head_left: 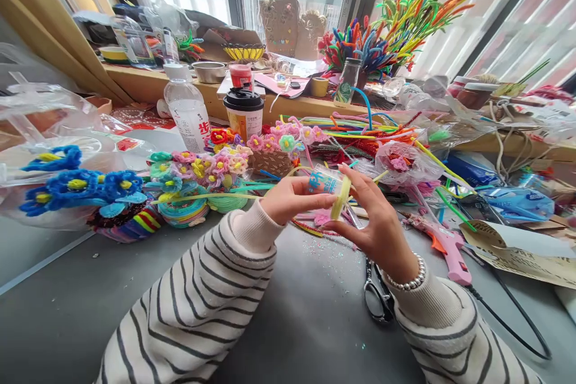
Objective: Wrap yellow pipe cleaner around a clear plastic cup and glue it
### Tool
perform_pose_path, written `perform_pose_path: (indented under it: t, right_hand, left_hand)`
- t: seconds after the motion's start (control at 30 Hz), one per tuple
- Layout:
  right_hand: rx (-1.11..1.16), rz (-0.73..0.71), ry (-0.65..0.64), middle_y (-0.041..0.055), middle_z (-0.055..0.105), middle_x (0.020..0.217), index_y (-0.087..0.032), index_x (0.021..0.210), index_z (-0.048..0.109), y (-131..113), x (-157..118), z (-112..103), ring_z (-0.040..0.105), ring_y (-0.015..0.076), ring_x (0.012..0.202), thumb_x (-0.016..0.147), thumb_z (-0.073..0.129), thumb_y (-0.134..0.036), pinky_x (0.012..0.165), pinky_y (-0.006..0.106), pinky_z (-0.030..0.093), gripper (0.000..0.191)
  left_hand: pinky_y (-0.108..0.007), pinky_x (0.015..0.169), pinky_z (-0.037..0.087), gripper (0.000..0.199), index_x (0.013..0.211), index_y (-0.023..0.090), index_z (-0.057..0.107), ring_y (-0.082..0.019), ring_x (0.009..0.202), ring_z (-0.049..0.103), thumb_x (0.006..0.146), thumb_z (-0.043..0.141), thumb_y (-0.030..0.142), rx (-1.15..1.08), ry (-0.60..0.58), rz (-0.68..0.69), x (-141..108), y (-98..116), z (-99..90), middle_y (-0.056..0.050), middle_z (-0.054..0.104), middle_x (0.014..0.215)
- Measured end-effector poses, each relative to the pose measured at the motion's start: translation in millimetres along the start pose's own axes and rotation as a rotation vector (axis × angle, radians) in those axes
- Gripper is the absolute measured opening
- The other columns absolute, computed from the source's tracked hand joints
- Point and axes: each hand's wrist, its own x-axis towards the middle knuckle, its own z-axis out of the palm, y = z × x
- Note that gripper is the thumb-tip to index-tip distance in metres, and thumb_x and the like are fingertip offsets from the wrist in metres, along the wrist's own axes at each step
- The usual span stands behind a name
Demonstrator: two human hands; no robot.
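A small clear plastic cup (324, 180) with blue print lies tipped sideways between my hands, above the table. Yellow pipe cleaner (341, 199) is wound around its right end. My left hand (290, 199) is closed on the cup's left side, thumb along the near wall. On the other side, my right hand (380, 225) grips the yellow-wrapped end between thumb and fingers. A thin yellow strand (207, 197) runs leftward from behind my left wrist; whether it joins the wound band is hidden.
Pipe-cleaner flowers in pots (128, 207) stand at the left. Behind the hands are a lidded paper cup (243, 114), a plastic bottle (186, 111) and loose pipe cleaners. Black-handled scissors (378, 297) and a pink glue gun (452, 249) with a cord lie at the right.
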Motion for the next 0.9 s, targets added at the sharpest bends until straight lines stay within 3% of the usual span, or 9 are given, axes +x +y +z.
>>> perform_pose_path:
  t: [0.17,0.3,0.4,0.5,0.63,0.7,0.8,0.9]
  right_hand:
    - [0.341,0.094,-0.083,0.0109,0.031,0.14,-0.023,0.135,0.026,4.9,2.1,-7.3,0.03,0.0257,0.128,0.066,0.066,-0.04,0.1,0.044,0.037,0.081]
    - [0.678,0.214,-0.072,0.0125,0.036,0.138,-0.022,0.132,0.032,15.3,5.1,-13.2,0.039,0.0224,0.123,0.075,0.058,-0.04,0.094,0.04,0.043,0.065]
    - [0.722,0.293,-0.05,0.0135,0.044,0.131,-0.021,0.131,0.035,22.5,8.0,-19.5,0.046,0.0213,0.118,0.077,0.054,-0.042,0.09,0.038,0.046,0.06]
    - [0.668,0.275,-0.044,0.0118,0.046,0.129,-0.023,0.128,0.04,27.0,10.1,-26.2,0.048,0.0201,0.115,0.078,0.054,-0.04,0.088,0.037,0.047,0.055]
    - [0.613,0.206,-0.037,0.0095,0.054,0.118,-0.022,0.104,0.059,31.2,11.3,-33.7,0.05,0.0187,0.11,0.074,0.059,-0.035,0.085,0.036,0.049,0.033]
    - [0.619,0.206,-0.017,0.0096,0.056,0.113,-0.02,0.092,0.062,33.4,11.8,-37.9,0.053,0.0185,0.107,0.072,0.061,-0.035,0.082,0.035,0.05,0.025]
    - [0.607,0.222,0.043,0.0106,0.057,0.111,-0.017,0.079,0.06,37.6,12.3,-46.1,0.055,0.0188,0.103,0.071,0.063,-0.035,0.079,0.036,0.051,0.02]
    - [0.567,0.234,0.094,0.01,0.06,0.108,-0.017,0.075,0.06,42.6,12.5,-54.3,0.055,0.0184,0.102,0.072,0.062,-0.035,0.084,0.038,0.047,0.018]
  left_hand:
    - [-0.021,0.048,0.034,0.012,0.061,0.014,0.067,-0.008,0.048,0.047,0.056,0.069,0.025,0.522,-0.098,0.108,15.9,47.4,2.9,0.002,0.057,0.052]
    - [-0.021,0.043,0.028,0.01,0.059,0.015,0.069,-0.007,0.04,0.041,0.053,0.069,0.023,0.931,-0.156,0.127,26.4,73.6,10.6,0.004,0.052,0.043]
    - [-0.021,0.043,0.026,0.003,0.049,0.019,0.066,-0.007,0.037,0.039,0.05,0.069,0.019,1.156,-0.268,0.132,32.5,82.6,20.3,0.005,0.05,0.037]
    - [-0.023,0.043,0.024,0.019,0.033,0.021,0.057,-0.007,0.033,0.034,0.046,0.07,0.015,1.31,-0.345,0.162,37.5,82.8,33.4,0.007,0.042,0.029]
    - [-0.026,0.053,0.028,0.025,0.03,0.022,0.055,-0.01,0.037,0.035,0.039,0.074,0.008,1.342,-0.345,0.165,42.0,77.7,49.4,0.006,0.04,0.029]
    - [-0.027,0.058,0.03,0.026,0.031,0.022,0.056,-0.012,0.041,0.039,0.038,0.075,0.006,1.312,-0.327,0.175,42.2,77.2,52.7,0.005,0.04,0.031]
    - [-0.029,0.065,0.033,0.017,0.042,0.02,0.064,-0.016,0.053,0.047,0.042,0.075,0.007,1.25,-0.271,0.205,36.5,80.1,49.6,0.001,0.051,0.045]
    - [-0.031,0.079,0.036,0.024,0.068,0.02,0.071,-0.019,0.075,0.054,0.046,0.075,0.011,0.978,-0.112,0.434,24.1,81.1,40.0,-0.004,0.062,0.072]
